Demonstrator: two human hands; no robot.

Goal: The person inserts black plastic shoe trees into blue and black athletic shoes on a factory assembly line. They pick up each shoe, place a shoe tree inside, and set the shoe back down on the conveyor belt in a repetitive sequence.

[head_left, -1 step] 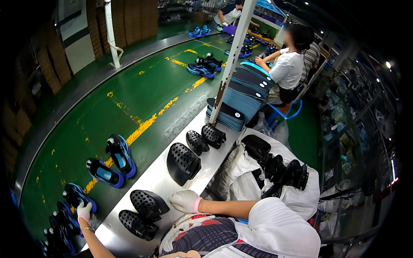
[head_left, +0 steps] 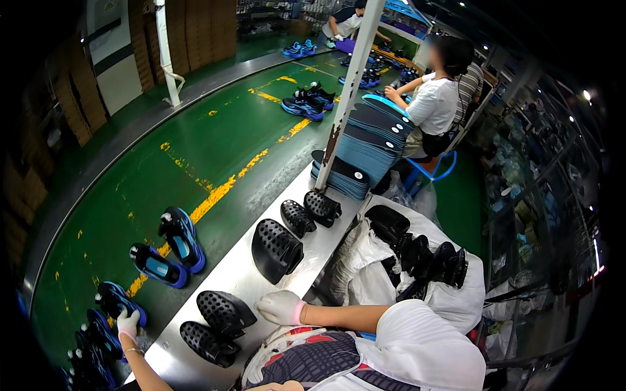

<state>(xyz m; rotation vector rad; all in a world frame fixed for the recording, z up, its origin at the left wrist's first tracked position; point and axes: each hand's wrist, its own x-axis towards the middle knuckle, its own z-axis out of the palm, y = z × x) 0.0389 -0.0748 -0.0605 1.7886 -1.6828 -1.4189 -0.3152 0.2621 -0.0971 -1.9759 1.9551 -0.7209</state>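
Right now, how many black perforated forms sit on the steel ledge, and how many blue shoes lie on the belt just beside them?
Black forms: 5
Blue shoes in the near pair on the belt: 2
Total: 7
More shoes lie by the left hand, too crowded to count.

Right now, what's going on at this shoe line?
A person in white gloves works beside a green conveyor belt. The left hand reaches onto the belt and touches a blue and black sports shoe. The right hand rests on the grey metal ledge, against a black perforated shoe mould. More such moulds line the ledge, and further shoe pairs lie along the belt. Another person in a white shirt sits farther up the line.
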